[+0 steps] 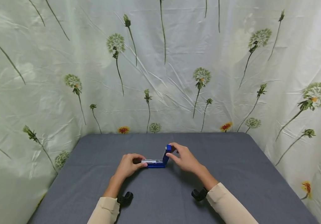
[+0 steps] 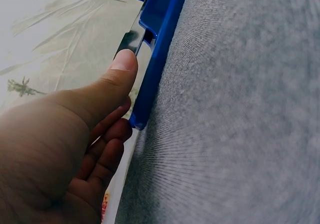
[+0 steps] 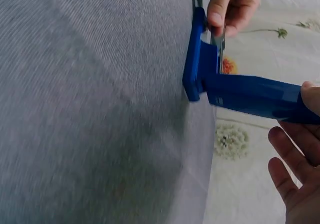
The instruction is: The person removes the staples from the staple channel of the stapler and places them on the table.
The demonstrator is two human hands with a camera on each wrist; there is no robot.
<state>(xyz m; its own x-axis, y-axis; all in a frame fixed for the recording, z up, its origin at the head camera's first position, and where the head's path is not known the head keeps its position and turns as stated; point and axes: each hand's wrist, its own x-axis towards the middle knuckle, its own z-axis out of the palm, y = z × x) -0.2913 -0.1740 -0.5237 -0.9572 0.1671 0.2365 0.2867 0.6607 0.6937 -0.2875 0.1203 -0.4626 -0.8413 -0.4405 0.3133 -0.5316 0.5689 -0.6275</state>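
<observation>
The grey bench (image 1: 90, 165) leaves room outside the left hand (image 1: 127, 167) and right hand (image 1: 187, 159), an opened blue stapler (image 1: 156, 166) blocking between, a floral curtain (image 1: 177, 40) behind.

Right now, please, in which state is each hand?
Left hand: closed, pinching the metal rail of the stapler.
Right hand: closed, holding its raised cover.

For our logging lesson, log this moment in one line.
left hand: pinches rail | right hand: holds raised cover | stapler: open, on table
</observation>
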